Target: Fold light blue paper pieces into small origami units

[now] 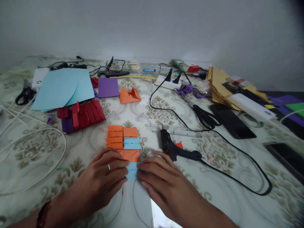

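Grip: both hands set to one blue fold [132,171], left hand [104,177] at its left edge, right hand [163,180] at its right. Fingers bent, tips against the paper; thumb contact and any pinch beneath not shown, so how firmly each is closed cannot be told.

Landmark: glue gun [170,145], black, lying on its side.

Item, blue fold: left of the gun and nearer the person, at the near end of two columns of folds. Farther along, same side of the gun: orange folds [115,130] and a second blue fold [132,143].

Step in hand, by judgement: squaring the near fold against its neighbours. A next move would call for level fingertip pressure from both sides, so that the rows stay flush; the gun appears within easy reach of the right hand.

Pose: forearms enter from the near corners and converge left of the gun; backs of both hands upward, wrists low, fingers pointing inward. Ring on the left.

Also listed: ruler [187,134], just beyond the gun; scissors [205,117], beyond and right of it; red folds [87,114], well left of it; phone [234,122], farther right of it.
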Motion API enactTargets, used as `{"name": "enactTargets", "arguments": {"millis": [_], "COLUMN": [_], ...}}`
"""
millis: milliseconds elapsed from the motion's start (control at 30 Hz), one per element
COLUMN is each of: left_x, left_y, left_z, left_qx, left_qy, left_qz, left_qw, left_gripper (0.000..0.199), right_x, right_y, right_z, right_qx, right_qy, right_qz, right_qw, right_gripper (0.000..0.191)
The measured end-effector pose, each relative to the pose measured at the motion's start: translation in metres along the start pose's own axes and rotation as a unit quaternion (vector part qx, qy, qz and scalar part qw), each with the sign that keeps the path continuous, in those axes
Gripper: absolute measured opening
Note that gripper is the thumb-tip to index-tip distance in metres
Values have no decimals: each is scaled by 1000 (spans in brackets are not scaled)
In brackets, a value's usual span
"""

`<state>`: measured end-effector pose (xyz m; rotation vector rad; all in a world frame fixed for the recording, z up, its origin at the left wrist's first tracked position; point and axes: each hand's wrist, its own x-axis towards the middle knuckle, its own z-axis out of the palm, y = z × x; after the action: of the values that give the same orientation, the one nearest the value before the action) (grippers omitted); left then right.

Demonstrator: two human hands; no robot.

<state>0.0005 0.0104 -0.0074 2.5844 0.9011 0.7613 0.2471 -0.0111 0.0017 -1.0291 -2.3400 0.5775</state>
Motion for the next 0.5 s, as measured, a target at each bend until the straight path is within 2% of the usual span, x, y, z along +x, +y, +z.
{"name": "enactTargets", "arguments": {"millis": [100,300,400,500], "left_x": [1,2,7,21], "left_y": [-1,2,24,65], "left_z": [0,0,-8,-18], "left_qx": [0,-7,10,13], "left_qy": [-4,-11,20,39], "left_qz": [-2,-5,5,95], "left_qw": [1000,1000,1000,995], "left_gripper": [20,17,26,21], "right_x": [-2,4,10,20], "right_y": [1,4,5,1], "right_z": [1,3,1,1], "right_qx": [3,17,5,2], "right_qy": [-4,8,3,21], "right_qz": [3,-8,-14,-26], "right_qw": [1000,1000,1000,999], "right_gripper": [26,17,17,18]}}
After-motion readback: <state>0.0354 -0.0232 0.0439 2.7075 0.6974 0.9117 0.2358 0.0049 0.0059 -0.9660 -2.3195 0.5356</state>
